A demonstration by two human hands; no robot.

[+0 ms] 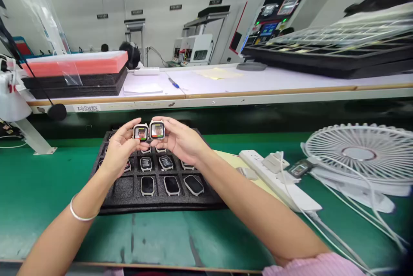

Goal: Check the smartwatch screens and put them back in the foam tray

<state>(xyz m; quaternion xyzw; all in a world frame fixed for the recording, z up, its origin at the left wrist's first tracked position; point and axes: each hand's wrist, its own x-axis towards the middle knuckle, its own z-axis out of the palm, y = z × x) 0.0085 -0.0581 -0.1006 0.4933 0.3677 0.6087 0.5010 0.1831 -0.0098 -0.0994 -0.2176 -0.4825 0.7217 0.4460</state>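
My left hand (121, 144) grips a strapless smartwatch (141, 132) by its edges, its lit screen facing me. Beside it, my right hand (177, 138) pinches a second smartwatch (157, 130), also lit, with a picture and small red and green patches on screen. The two watches are held side by side at about the same height. Below them lies a black foam tray (125, 192) with several more watch bodies in its compartments. Some of those, like the watch (146, 164) in a middle row, show text; the front-row watch (171, 185) has a dark screen. My hands hide part of the tray's back rows.
Right of the tray are a white power strip (280, 181) with plugs and cables, and a white fan (358, 153). A raised shelf (193, 88) runs behind, carrying pink foam (77, 63) and stacked black trays (338, 58). A lamp-like white stand (35, 138) rises at left.
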